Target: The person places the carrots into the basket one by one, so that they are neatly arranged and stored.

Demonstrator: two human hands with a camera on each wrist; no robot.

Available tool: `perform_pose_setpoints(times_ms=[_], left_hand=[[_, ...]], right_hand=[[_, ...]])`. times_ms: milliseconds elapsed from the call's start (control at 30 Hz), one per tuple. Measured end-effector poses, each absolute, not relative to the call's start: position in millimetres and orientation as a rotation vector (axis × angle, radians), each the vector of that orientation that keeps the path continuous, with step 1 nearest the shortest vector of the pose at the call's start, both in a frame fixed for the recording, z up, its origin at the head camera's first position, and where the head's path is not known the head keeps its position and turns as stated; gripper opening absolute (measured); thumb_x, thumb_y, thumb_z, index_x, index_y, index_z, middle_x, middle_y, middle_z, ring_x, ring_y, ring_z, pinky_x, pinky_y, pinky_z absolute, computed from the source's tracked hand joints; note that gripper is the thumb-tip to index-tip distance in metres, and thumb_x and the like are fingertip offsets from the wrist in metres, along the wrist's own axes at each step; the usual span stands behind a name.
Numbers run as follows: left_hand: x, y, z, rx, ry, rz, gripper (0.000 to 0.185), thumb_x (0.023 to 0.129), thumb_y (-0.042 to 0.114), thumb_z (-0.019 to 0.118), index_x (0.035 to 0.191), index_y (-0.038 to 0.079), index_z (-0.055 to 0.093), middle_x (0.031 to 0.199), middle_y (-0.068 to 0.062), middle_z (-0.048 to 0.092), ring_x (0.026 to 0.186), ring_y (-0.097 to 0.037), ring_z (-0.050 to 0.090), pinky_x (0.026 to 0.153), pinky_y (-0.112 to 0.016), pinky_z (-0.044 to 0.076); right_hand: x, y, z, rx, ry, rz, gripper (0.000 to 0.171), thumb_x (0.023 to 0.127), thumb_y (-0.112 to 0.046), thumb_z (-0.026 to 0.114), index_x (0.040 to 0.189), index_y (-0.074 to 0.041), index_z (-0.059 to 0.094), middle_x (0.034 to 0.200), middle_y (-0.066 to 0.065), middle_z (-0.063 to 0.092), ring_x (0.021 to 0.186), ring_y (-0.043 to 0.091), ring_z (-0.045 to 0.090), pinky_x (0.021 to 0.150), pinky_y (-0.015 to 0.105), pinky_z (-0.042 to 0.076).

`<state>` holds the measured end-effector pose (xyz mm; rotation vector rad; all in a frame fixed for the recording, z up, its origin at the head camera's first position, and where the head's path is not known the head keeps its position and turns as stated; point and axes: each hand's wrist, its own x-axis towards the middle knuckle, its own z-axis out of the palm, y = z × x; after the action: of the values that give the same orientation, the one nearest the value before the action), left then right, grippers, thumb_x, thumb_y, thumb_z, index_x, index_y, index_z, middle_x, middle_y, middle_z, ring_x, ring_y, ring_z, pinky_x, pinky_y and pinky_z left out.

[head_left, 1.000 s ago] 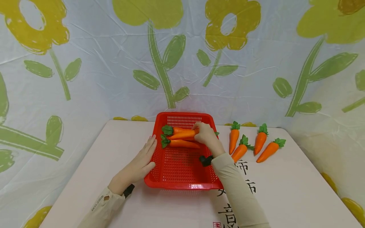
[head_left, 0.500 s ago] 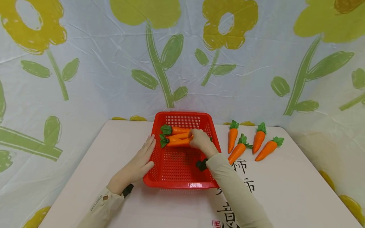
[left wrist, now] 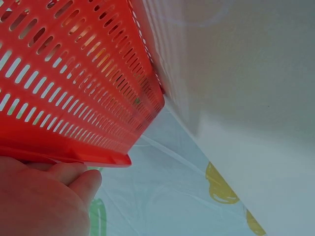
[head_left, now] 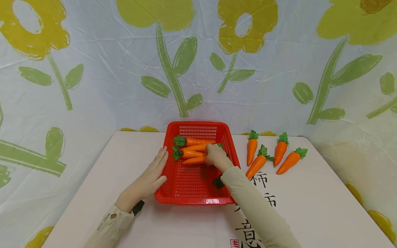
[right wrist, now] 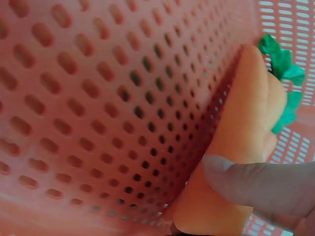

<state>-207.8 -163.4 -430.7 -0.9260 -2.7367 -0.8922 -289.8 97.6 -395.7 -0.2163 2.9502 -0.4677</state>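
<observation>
A red slotted basket point(head_left: 192, 200) sits on the table in the head view. Three orange carrots with green tops lie side by side in its far half, tops to the left point(head_left: 193, 148). My right hand point(head_left: 214, 156) is inside the basket, its fingers curled round the pointed end of a carrot point(right wrist: 241, 147) that lies against the basket floor point(right wrist: 98, 98); a fingertip point(right wrist: 256, 184) presses on it. My left hand point(head_left: 152, 175) rests flat, fingers straight, against the basket's left outer wall point(left wrist: 74, 98), just under the rim.
Several more carrots point(head_left: 256, 165) lie loose on the table to the right of the basket. Black printed characters point(head_left: 263, 181) mark the table near my right sleeve. A flower-patterned sheet point(head_left: 173, 79) hangs close behind the table.
My right hand has moved left and toward me inside the basket, bringing its carrot down beside the other two. The left hand has stayed on the basket wall.
</observation>
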Motion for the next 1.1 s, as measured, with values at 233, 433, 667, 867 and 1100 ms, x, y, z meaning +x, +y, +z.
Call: perform_pose_setpoints(times_ms=[233,433,667,867,1100], left_hand=[[-206.3,-164.2,-430.2,-0.924,-2.725,-0.898,0.073,0.085,0.01,0.045,0.148,-0.004,0.011,0.157,-0.013,-0.001,0.143,-0.033,0.001,0.113,-0.049,0.012],[-205.9,-163.6,-429.0,-0.921,-2.732,-0.882,0.072,0.086,0.01,0.045,0.148,-0.005,0.011,0.157,-0.014,-0.001,0.143,-0.033,0.001,0.112,-0.052,0.013],[-206.8,-163.7,-429.0,-0.922,-2.745,-0.882,0.073,0.086,0.01,0.045,0.148,-0.004,0.011,0.157,-0.012,-0.002,0.143,-0.032,0.0,0.112,-0.052,0.012],[-206.2,-163.6,-427.3,-0.923,-2.744,-0.888,0.073,0.086,0.01,0.045,0.149,-0.003,0.01,0.157,-0.012,-0.001,0.143,-0.031,0.0,0.112,-0.051,0.012],[-206.2,-163.8,-428.4,-0.917,-2.755,-0.882,0.072,0.086,0.011,0.045,0.149,-0.004,0.011,0.157,-0.012,-0.002,0.143,-0.032,0.0,0.113,-0.048,0.011]], right_hand=[[-286.4,92.7,-405.2,-0.104,2.827,-0.638,0.032,0.078,-0.007,0.071,0.108,-0.008,0.06,0.09,0.008,0.059,0.07,0.024,0.055,0.055,0.028,0.047],[-288.0,93.0,-407.4,-0.161,2.873,-0.486,0.037,0.075,-0.007,0.074,0.107,-0.005,0.055,0.094,0.012,0.059,0.072,0.025,0.054,0.058,0.031,0.046],[-291.2,95.5,-402.9,-0.188,2.891,-0.382,0.042,0.069,-0.012,0.078,0.102,-0.005,0.054,0.089,0.013,0.055,0.072,0.027,0.052,0.06,0.035,0.043],[-293.9,99.6,-393.5,-0.208,2.939,-0.394,0.029,0.065,-0.013,0.076,0.087,-0.007,0.058,0.083,0.01,0.056,0.071,0.025,0.049,0.061,0.035,0.042],[-291.2,104.7,-374.3,-0.19,2.928,-0.541,0.037,0.067,-0.016,0.078,0.098,-0.005,0.06,0.089,0.007,0.059,0.078,0.024,0.055,0.069,0.037,0.048]])
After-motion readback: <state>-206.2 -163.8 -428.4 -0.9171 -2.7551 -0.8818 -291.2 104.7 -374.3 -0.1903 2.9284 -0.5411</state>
